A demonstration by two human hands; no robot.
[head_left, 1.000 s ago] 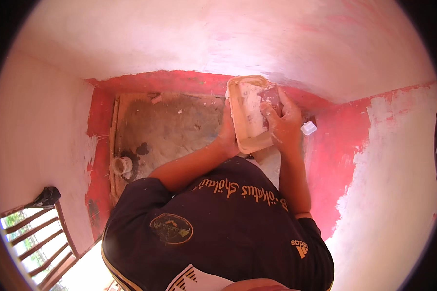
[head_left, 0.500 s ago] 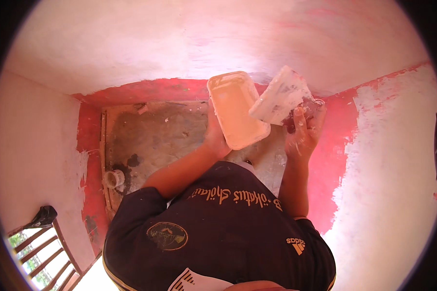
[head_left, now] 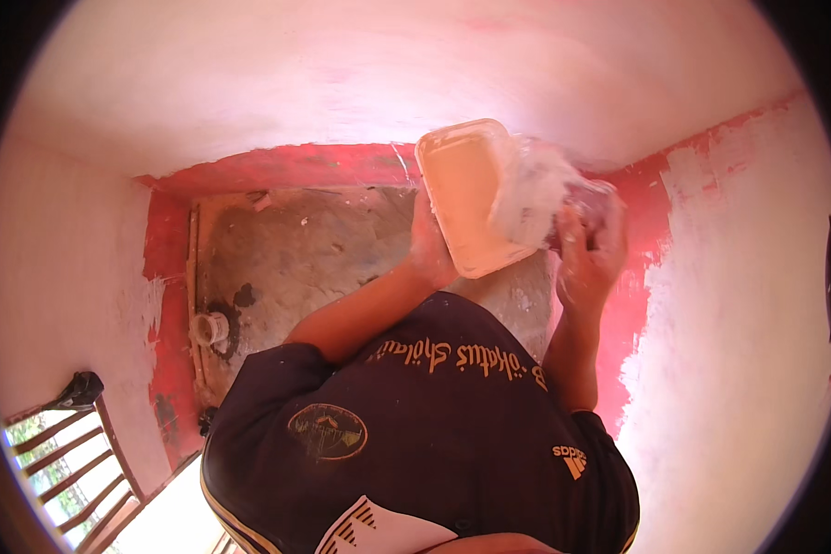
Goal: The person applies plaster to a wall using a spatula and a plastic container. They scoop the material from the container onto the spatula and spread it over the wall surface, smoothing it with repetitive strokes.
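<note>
Tray (head_left: 441, 212), shallow with rounded corners: up in front of the chest, tipped, inside facing the camera. Left hand (head_left: 430, 242) has it by the left side, fingers bent around the edge; most of them hidden behind it, so exact curl can't be read. Inside reads smooth peach; can't tell if that's a layer of paste or bare bottom. Pale smears along its rim.

Right hand (head_left: 589, 258) is at the tray's right, fingers closed around the dark reddish handle of a wide scraper (head_left: 534, 196). Blade is coated whitish, blurred, and overlaps the tray's right edge; contact with the rim can't be told.

Second container: small pale pot (head_left: 210, 329) on the floor (head_left: 323, 245), well left of the tray and toward the body, dark stain next to it. Contents not readable.

Edges: red band (head_left: 286, 168) on the far wall runs behind the tray's top end. Wooden strip (head_left: 193, 268) borders the floor, far left of the tray. Right wall (head_left: 739, 268), red then ragged white, lies past the right hand. Dark shirt (head_left: 425, 397) sits just below the tray's near end. Room: wide span from tray to left wall; tighter on the right, where hand and scraper fill part of it.
</note>
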